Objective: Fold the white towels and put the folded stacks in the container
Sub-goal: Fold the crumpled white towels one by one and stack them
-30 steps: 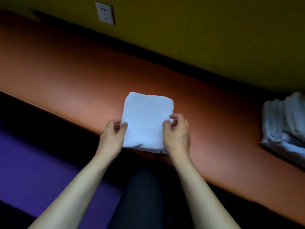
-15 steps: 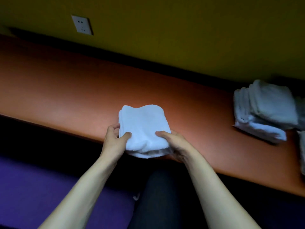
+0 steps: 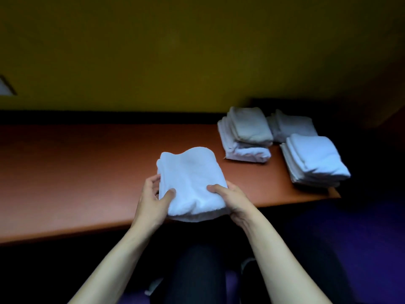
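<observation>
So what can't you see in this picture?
- Container: none shows anywhere in the head view.
- Fingers of the left hand and right hand: mostly tucked under the towel they hold.
- How many towels are in each stack: layers too blurred and dim to count.
- Back stack: partly hidden by the front stack.
- White patch on the wall: cut off by the left edge.

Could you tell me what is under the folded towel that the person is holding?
The left hand and right hand grip the towel at its sides, over the table's near edge. Whether it rests on the table or is lifted clear cannot be seen.
</observation>
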Tool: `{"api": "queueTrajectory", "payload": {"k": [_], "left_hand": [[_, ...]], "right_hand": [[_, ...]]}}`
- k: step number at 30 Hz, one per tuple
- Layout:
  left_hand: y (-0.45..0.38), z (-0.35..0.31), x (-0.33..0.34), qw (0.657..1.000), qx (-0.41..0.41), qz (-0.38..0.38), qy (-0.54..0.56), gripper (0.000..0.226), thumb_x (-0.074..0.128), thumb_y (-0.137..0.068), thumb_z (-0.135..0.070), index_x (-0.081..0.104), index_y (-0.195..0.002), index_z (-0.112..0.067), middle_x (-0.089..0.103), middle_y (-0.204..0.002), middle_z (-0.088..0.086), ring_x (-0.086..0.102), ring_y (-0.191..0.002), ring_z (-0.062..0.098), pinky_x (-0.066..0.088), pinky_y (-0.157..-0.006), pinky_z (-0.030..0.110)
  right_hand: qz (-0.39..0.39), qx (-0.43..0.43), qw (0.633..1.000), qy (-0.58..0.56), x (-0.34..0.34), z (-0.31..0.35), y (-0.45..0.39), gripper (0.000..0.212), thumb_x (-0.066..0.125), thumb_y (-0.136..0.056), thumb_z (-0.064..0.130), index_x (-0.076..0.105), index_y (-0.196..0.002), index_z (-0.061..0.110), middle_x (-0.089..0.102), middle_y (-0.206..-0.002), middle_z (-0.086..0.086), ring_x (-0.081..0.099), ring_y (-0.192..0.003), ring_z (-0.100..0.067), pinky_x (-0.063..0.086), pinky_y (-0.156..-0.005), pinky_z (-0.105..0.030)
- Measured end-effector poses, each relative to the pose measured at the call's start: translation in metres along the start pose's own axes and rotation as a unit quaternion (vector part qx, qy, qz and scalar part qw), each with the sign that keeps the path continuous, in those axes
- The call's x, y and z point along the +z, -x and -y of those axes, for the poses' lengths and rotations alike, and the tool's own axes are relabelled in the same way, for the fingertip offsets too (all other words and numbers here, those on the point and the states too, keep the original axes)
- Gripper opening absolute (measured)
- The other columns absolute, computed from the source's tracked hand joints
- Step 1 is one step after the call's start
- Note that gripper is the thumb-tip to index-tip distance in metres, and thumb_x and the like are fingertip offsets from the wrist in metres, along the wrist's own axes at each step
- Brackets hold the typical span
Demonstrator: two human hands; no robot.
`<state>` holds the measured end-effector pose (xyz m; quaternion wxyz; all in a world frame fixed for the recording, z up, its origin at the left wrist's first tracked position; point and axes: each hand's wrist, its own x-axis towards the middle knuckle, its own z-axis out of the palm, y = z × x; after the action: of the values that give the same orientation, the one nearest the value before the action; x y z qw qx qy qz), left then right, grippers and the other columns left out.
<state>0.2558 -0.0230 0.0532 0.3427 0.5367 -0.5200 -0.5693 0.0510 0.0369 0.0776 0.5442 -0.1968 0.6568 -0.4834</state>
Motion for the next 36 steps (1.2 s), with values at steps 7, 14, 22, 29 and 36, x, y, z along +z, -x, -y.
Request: {"api": "queueTrajectory", "payload": {"k": [7,14,22,29,36], "left_hand": [[0.021,-0.023,0.073,0.997,0.034,0.062,-0.039,0.052,0.072,-0.086,-0.024,0.045,-0.129,-0.036,0.067,-0.122,-0.002,0.068,-0.101,0.008,0.055,-0.078,0.027],[0.036,-0.029,0.155,0.993,0.056,0.087,-0.058,0.051,0.068,-0.091,-0.008,0.046,-0.133,-0.027,0.068,-0.118,0.000,0.068,-0.089,-0.007,0.050,-0.064,0.009],[0.034,-0.071,0.252,0.984,0.103,0.139,-0.037,0.055,0.071,-0.085,-0.004,0.046,-0.129,-0.026,0.068,-0.119,0.002,0.069,-0.093,-0.002,0.052,-0.072,0.012],[-0.040,-0.138,0.327,0.982,0.125,0.141,-0.006,0.096,0.071,-0.058,-0.029,0.032,-0.144,-0.045,0.071,-0.110,-0.004,0.073,-0.093,0.013,0.058,-0.072,0.037],[-0.166,-0.187,0.403,0.961,-0.109,0.155,0.201,0.055,0.073,-0.078,-0.038,0.063,-0.124,-0.010,0.069,-0.074,0.001,0.065,-0.056,0.012,0.051,-0.050,0.023]], "right_hand": [[-0.028,-0.022,0.999,-0.040,-0.084,0.005,0.021,0.034,0.074,-0.081,0.013,0.069,-0.115,0.011,0.077,-0.104,-0.011,0.074,-0.096,-0.031,0.058,-0.091,-0.047],[-0.063,-0.044,0.994,-0.075,-0.165,0.005,0.028,0.028,0.072,-0.082,0.005,0.070,-0.110,0.006,0.078,-0.097,-0.011,0.075,-0.089,-0.028,0.058,-0.071,-0.033],[-0.099,-0.105,0.987,-0.076,-0.257,0.036,0.018,0.039,0.077,-0.070,0.007,0.071,-0.108,0.003,0.077,-0.100,-0.014,0.072,-0.097,-0.034,0.059,-0.077,-0.036],[-0.028,-0.204,0.978,0.034,-0.326,0.143,-0.023,0.030,0.068,-0.092,0.014,0.062,-0.121,0.018,0.076,-0.110,-0.005,0.073,-0.100,-0.019,0.059,-0.082,-0.032],[0.069,-0.158,0.977,0.123,-0.399,0.230,-0.110,0.043,0.069,-0.085,0.001,0.066,-0.125,0.016,0.072,-0.117,-0.014,0.070,-0.105,-0.033,0.058,-0.090,-0.044]]}}
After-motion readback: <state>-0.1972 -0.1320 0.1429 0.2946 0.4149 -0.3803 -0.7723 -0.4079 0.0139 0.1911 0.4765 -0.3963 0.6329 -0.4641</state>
